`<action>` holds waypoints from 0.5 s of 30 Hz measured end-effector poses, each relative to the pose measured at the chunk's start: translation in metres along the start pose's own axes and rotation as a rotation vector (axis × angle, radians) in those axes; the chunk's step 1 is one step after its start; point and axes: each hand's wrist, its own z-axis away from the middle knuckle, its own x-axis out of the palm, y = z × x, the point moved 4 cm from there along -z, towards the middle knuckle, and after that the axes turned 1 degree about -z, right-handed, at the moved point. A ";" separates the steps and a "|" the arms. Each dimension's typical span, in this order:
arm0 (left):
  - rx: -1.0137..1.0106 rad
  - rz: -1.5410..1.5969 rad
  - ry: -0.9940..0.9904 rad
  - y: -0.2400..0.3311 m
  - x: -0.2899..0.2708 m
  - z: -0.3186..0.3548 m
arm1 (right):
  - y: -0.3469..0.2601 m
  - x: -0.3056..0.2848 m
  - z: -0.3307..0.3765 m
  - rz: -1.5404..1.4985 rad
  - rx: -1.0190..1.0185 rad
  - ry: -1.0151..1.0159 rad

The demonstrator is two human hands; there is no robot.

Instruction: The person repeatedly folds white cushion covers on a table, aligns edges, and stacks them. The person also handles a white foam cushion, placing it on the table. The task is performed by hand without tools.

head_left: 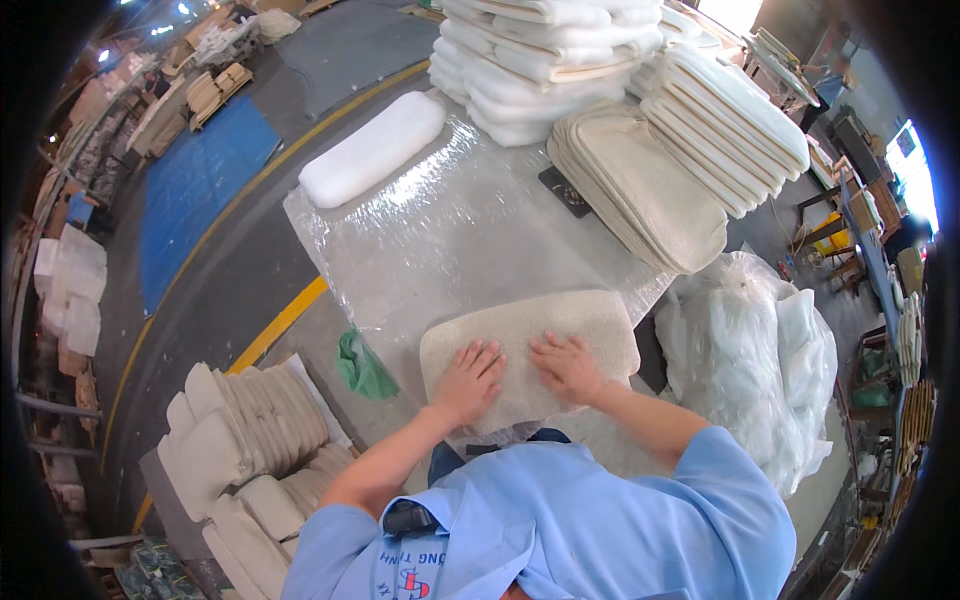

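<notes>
A beige fabric cushion (pixel 520 320) with rounded corners lies flat at the near edge of a table covered in clear plastic film (pixel 440 240). My left hand (pixel 472 382) rests on its left half, fingers stretched out. On the right half lies my right hand (pixel 568 368), palm down with the fingers apart. Neither hand grips anything. At the table's far left edge sits a white padding piece (pixel 372 150). Beyond the cushion to the right is a pile of flat beige fabric covers (pixel 640 185), with a dark flat item (pixel 565 192) beside it.
Tall stacks of white padding (pixel 545 60) stand at the back. Large clear plastic bags (pixel 745 350) bulge at my right. Piled beige cushions (pixel 250 425) sit at my left, near a green plastic bag (pixel 364 366). A yellow floor line (pixel 280 322) runs past the table.
</notes>
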 end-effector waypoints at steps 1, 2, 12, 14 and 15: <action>-0.008 0.030 -0.056 -0.003 -0.001 -0.004 | 0.011 -0.008 -0.003 -0.054 0.014 -0.118; -0.062 0.055 -0.004 -0.006 -0.006 -0.009 | 0.020 -0.022 -0.004 0.048 0.067 0.024; -0.222 -0.031 -0.009 0.009 0.005 -0.025 | 0.046 -0.035 -0.001 0.271 0.323 0.255; -0.236 -0.040 0.016 0.009 0.007 -0.024 | 0.029 -0.024 -0.009 0.280 0.255 0.206; -0.247 -0.045 0.034 0.010 0.008 -0.024 | 0.005 -0.008 -0.014 0.277 0.167 0.154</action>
